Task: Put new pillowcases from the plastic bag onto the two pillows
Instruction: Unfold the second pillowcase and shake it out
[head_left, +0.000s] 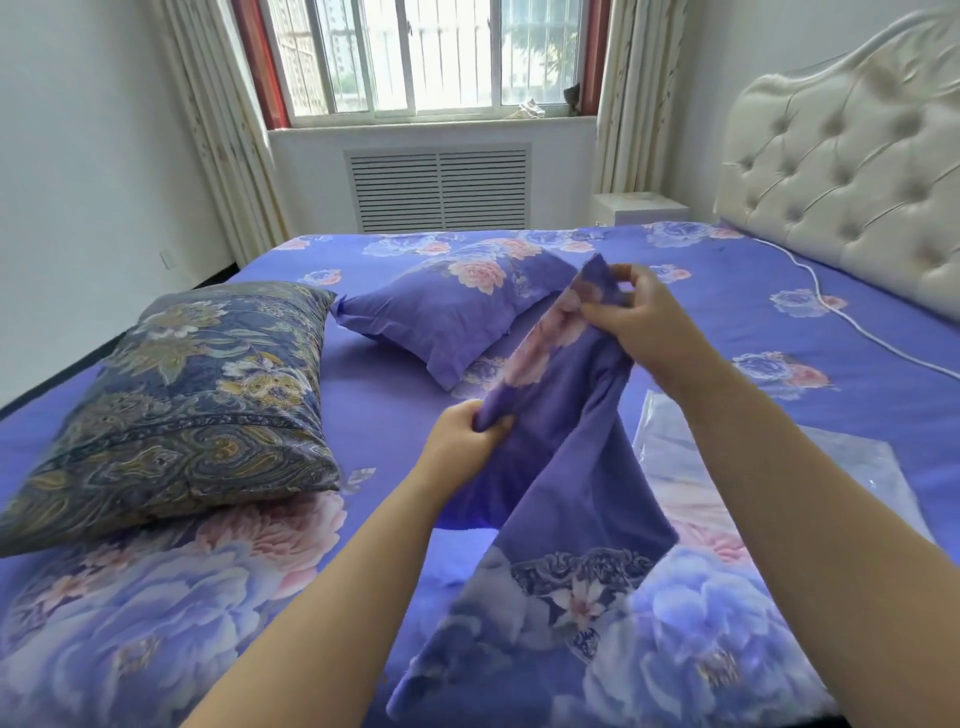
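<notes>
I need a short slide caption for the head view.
Both hands, left hand and right hand, hold a purple pillowcase above the bed.

Both bare forearms reach forward; the left hand (470, 431) sits lower and nearer, fingers curled round a bunch of the purple pillowcase (550, 467), while the raised right hand (641, 317) pinches its upper edge

You hold a purple pillowcase (550, 431) printed with pink and pale blue flowers, matching the purple floral sheet (727, 291) and the far pillow (447, 317). The near pillow (197, 395) wears dark blue paisley with gold and olive. The headboard (852, 171) is cream.
</notes>
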